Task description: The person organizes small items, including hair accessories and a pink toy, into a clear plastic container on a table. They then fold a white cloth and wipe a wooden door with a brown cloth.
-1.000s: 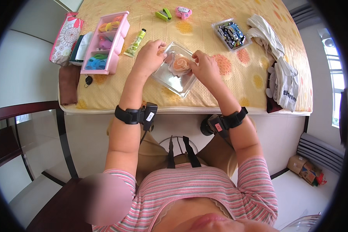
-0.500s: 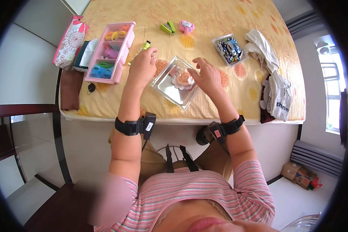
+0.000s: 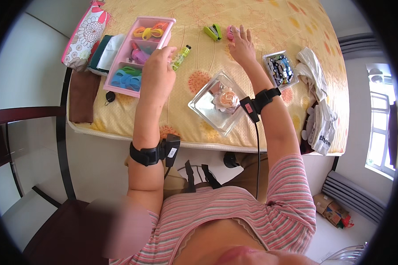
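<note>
My left hand [image 3: 157,75] is at the right wall of a pink three-compartment organizer box [image 3: 110,84], its fingers bent and closed over that wall; the thumb is hidden. Just right of its fingertips lies a small yellow-green tube [image 3: 180,58] with a black cap. At the far side my right hand [image 3: 243,48] reaches out with fingers spread over a small pink item [image 3: 230,32], which they partly cover. Left of that item is a green stapler [image 3: 213,32]. Between my forearms sits a clear square tray [image 3: 203,108] with a peach fabric flower [image 3: 227,100] in it.
A clear box of small dark and blue pieces [image 3: 280,69] stands beyond my right wrist. Folded light cloth [image 3: 323,128] lies along the right edge. On the left are a floral pouch [image 3: 86,39], a brown cloth [image 3: 82,95] and a black fob [image 3: 110,96].
My right hand has left the clear tray and moved forward to the pink item. My left hand has shifted left from the tube to the organizer box, which looks slightly turned or tilted.
</note>
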`<state>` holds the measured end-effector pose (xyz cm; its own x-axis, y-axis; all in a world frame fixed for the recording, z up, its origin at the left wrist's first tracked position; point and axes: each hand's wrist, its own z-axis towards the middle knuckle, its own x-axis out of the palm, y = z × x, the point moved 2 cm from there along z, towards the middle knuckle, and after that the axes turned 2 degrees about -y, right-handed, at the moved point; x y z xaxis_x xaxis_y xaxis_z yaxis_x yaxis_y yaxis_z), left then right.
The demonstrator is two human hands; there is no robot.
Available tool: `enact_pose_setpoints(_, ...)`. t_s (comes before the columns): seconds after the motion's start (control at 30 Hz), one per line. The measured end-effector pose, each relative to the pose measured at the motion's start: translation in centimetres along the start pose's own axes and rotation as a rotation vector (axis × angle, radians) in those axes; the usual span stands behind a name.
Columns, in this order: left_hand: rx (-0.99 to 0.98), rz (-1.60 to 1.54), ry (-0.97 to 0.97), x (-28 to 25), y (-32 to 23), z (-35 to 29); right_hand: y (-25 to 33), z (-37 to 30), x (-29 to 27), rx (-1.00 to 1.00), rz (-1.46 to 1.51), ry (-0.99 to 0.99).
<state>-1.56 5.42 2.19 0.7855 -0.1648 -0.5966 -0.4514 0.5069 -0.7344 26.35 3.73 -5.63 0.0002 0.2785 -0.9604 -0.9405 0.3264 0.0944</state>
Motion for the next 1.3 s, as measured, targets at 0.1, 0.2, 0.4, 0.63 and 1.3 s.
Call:
enact_pose_setpoints(0.1, -0.01, -0.015, 0.013, -0.5, 0.1, -0.2, -0.9, 0.4, 1.8, -0.035, 0.102, -0.045)
enact_pose_setpoints(0.2, 0.002, 0.031, 0.017, -0.6, 0.4, -0.4, -0.6, 0.3, 0.3, -0.004, 0.195, -0.007)
enact_pose_setpoints(0.4, 0.028, -0.013, 0.031, 0.3, -0.4, -0.6, -1.1, -3.6, -3.1, 0.037, 0.368, 0.103)
enact_pose_setpoints(0.63, -0.088, -0.064, 0.303, 2.6, -1.8, -1.0, 4.8, -12.2, -10.8, 0.078, 0.589, 0.003)
enact_pose_setpoints(1.3, -0.048, 0.002, 0.361, 2.9, -1.6, -1.3, 5.6, -15.4, -8.4, -0.136, 0.493, 0.056)
